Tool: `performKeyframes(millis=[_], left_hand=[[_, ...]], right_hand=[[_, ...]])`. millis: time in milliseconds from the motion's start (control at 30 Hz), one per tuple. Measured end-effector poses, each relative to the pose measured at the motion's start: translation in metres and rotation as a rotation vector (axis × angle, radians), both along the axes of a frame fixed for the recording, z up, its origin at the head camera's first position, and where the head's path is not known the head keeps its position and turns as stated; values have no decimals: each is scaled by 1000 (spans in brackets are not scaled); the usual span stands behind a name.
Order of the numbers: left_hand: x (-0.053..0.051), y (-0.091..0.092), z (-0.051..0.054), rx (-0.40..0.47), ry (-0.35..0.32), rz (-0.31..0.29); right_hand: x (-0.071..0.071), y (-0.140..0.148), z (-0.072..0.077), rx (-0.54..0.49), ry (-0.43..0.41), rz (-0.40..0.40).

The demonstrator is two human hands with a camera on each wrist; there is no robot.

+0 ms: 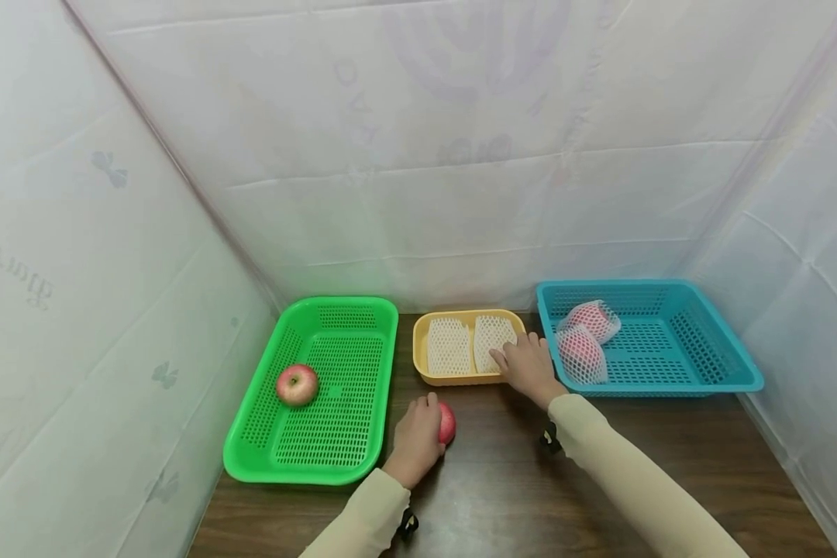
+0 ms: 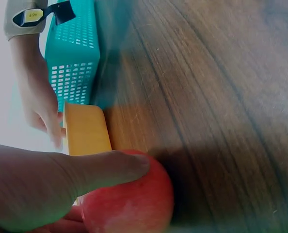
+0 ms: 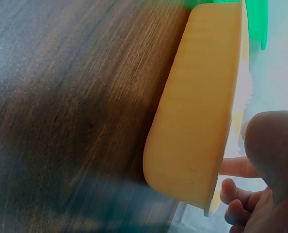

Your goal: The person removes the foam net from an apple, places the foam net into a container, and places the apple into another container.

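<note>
My left hand [image 1: 417,435] grips a red apple [image 1: 447,423] low at the table, in front of the yellow tray [image 1: 460,380]. The left wrist view shows the thumb lying across this apple [image 2: 134,208], with fingers partly hidden behind it. Two white foam net sleeves lie side by side in the tray, a left sleeve [image 1: 449,347] and a right sleeve [image 1: 494,341]. Over the tray's right end, my right hand [image 1: 530,366] reaches to the right sleeve, thumb and forefinger apart. In the right wrist view, the tray's rim [image 3: 236,97] hides some fingertips.
A green basket [image 1: 307,474] on the left holds one bare apple [image 1: 297,385]. The blue basket [image 1: 728,372] at right contains two net-wrapped apples [image 1: 582,355]. White sheeting [image 1: 460,194] hangs behind and at both sides of the dark wooden table [image 1: 502,496].
</note>
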State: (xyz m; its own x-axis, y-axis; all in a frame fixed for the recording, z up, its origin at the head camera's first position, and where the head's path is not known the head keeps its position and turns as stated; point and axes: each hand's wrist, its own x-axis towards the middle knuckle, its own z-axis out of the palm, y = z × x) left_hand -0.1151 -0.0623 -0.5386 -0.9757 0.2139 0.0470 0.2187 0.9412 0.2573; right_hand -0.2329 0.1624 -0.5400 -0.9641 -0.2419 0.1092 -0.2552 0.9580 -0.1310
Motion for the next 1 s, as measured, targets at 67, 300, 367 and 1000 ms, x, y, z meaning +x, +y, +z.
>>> performKeyframes(millis=[67, 300, 367, 1000], left_hand=[[-2, 1, 3, -24, -27, -4], [-12, -2, 10, -21, -64, -75], [-14, -4, 11, -8, -69, -102], [-34, -21, 23, 61, -119, -360]], right_hand=[[1, 0, 0, -9, 0, 0], [7, 0, -2, -64, 29, 4], [9, -1, -4, -89, 40, 8], [42, -8, -17, -300, 40, 336]])
